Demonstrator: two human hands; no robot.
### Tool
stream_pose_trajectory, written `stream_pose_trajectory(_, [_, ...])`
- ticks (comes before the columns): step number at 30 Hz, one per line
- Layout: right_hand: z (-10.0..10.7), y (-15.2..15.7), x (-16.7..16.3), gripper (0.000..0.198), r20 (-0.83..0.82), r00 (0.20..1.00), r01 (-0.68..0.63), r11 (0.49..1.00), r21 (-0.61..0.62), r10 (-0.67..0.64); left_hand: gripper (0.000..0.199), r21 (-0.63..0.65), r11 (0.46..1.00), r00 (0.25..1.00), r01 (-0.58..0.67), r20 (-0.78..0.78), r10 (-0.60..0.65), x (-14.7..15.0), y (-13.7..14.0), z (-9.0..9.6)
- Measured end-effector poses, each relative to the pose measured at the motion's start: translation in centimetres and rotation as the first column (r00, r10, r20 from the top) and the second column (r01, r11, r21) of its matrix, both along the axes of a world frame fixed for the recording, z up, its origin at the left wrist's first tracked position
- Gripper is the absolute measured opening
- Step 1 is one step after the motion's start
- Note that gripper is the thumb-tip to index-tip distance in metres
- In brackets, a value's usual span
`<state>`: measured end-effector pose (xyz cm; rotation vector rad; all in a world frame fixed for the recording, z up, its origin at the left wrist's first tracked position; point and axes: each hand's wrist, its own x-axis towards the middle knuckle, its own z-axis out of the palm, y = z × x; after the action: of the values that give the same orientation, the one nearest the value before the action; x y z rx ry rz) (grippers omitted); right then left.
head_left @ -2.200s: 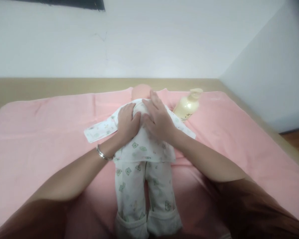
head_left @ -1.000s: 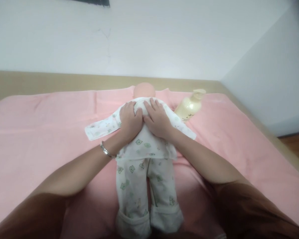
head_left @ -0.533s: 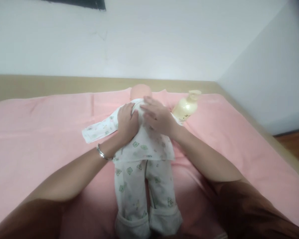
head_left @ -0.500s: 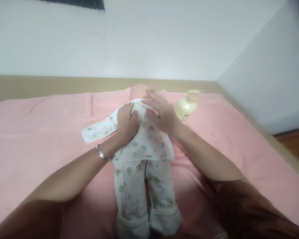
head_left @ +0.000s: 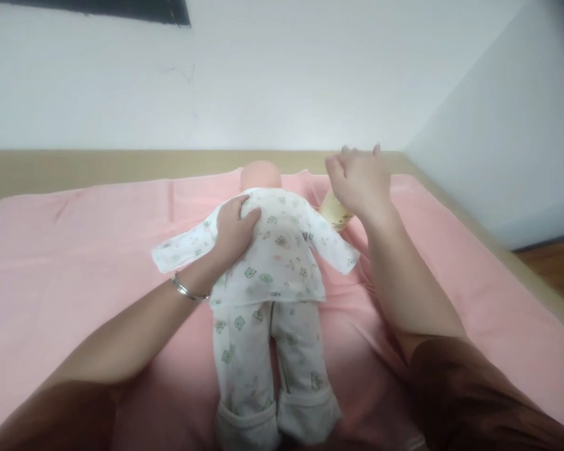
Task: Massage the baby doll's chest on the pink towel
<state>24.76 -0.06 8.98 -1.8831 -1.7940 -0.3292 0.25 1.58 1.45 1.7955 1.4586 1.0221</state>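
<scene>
Lying face down along the middle of a pink towelling sheet (head_left: 75,263), a soft baby doll in white pyjamas printed with small green animals (head_left: 277,269), bare pink head (head_left: 260,175) pointing away toward the beige headboard strip (head_left: 98,166), cuffed legs pointing back toward the wearer, long axis running near to far with sleeves spreading out to either side. Resting flat on the doll's upper back, near the shoulder on that side, the left hand (head_left: 232,228), fingers spread and curving loosely over the cloth, pressing rather than gripping, a thin silver bangle (head_left: 185,290) circling the wrist. Hovering in the air beyond the doll's far sleeve, the right hand (head_left: 360,181), fingers loosely open and holding nothing, sitting just above and partly covering a pale yellow lotion bottle (head_left: 333,214) lying on the sheet beside the doll's shoulder. Judging from this pose, steadying the doll well probably meaning keeping the left palm broad and light on the back, avoiding bunching the shirt, and closing the right hand around the bottle's body rather than its hidden pump top. Beyond, white walls meeting in a corner (head_left: 407,147).
</scene>
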Motion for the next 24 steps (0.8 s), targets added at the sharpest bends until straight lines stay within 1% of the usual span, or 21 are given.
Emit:
stream_pose_trajectory(3, [0.6,-0.5,-0.5,0.052,-0.029,0.999,0.042,0.996,-0.079,-0.045,0.047,-0.073,0.997,0.990,-0.003,0.140,0.013,-0.4,0.7,0.0])
stream_pose_trajectory(5, [1.0,-0.7,-0.7,0.049,-0.040,0.997,0.064,0.994,-0.090,-0.068,0.045,-0.101,0.995,0.970,-0.018,0.238,0.041,-0.6,0.9,0.0])
stream_pose_trajectory(7, [1.3,-0.8,-0.9,0.046,-0.042,0.996,0.077,0.993,-0.087,-0.081,0.044,-0.108,0.993,0.945,-0.054,0.316,0.086,-0.6,0.9,0.5])
stream_pose_trajectory(9, [1.5,-0.8,-1.0,0.044,-0.037,0.995,0.089,0.992,-0.093,-0.093,0.042,-0.089,0.993,0.918,-0.079,0.382,0.107,-0.1,0.6,1.7])
stream_pose_trajectory(10, [1.5,-0.8,-1.0,0.043,-0.034,0.995,0.093,0.990,-0.102,-0.097,0.040,-0.073,0.995,0.902,-0.069,0.422,0.094,0.3,0.3,2.5])
stream_pose_trajectory(11, [1.6,-0.7,-1.0,0.044,-0.031,0.994,0.100,0.989,-0.111,-0.104,0.037,-0.061,0.997,0.880,-0.038,0.472,0.062,1.0,0.0,3.4])
stream_pose_trajectory(13, [1.7,-0.6,-1.1,0.046,-0.031,0.991,0.122,0.984,-0.128,-0.127,0.032,-0.069,0.993,0.800,0.099,0.599,-0.038,2.8,-0.6,5.4])
stream_pose_trajectory(14, [1.7,-0.5,-1.1,0.047,-0.032,0.989,0.136,0.982,-0.134,-0.142,0.032,-0.100,0.975,0.741,0.199,0.666,-0.083,3.9,-0.9,6.4])
stream_pose_trajectory(15, [1.6,-0.5,-1.1,0.048,-0.031,0.988,0.148,0.980,-0.135,-0.154,0.034,-0.158,0.933,0.682,0.324,0.723,-0.114,5.1,-1.0,7.3])
stream_pose_trajectory(16, [1.6,-0.4,-1.1,0.048,-0.024,0.986,0.158,0.978,-0.134,-0.162,0.039,-0.221,0.875,0.629,0.430,0.769,-0.115,6.2,-1.0,8.2])
stream_pose_trajectory(18, [1.5,-0.3,-1.1,0.049,-0.002,0.985,0.170,0.976,-0.133,-0.172,0.051,-0.304,0.759,0.541,0.576,0.838,-0.075,8.4,-0.9,9.5])
stream_pose_trajectory(19, [1.5,-0.3,-1.1,0.050,0.011,0.985,0.173,0.975,-0.137,-0.173,0.056,-0.323,0.714,0.499,0.621,0.866,-0.043,9.3,-0.8,10.0])
stream_pose_trajectory(21, [1.5,-0.3,-1.1,0.050,0.031,0.984,0.177,0.973,-0.149,-0.174,0.063,-0.331,0.649,0.416,0.685,0.909,0.024,10.8,-0.6,10.5])
stream_pose_trajectory(23, [1.5,-0.3,-1.0,0.051,0.047,0.984,0.176,0.971,-0.160,-0.171,0.066,-0.332,0.602,0.351,0.726,0.932,0.091,11.8,-0.4,10.7])
stream_pose_trajectory(24, [1.5,-0.3,-1.0,0.051,0.054,0.984,0.175,0.971,-0.163,-0.168,0.067,-0.338,0.584,0.335,0.738,0.935,0.117,12.0,-0.4,10.7])
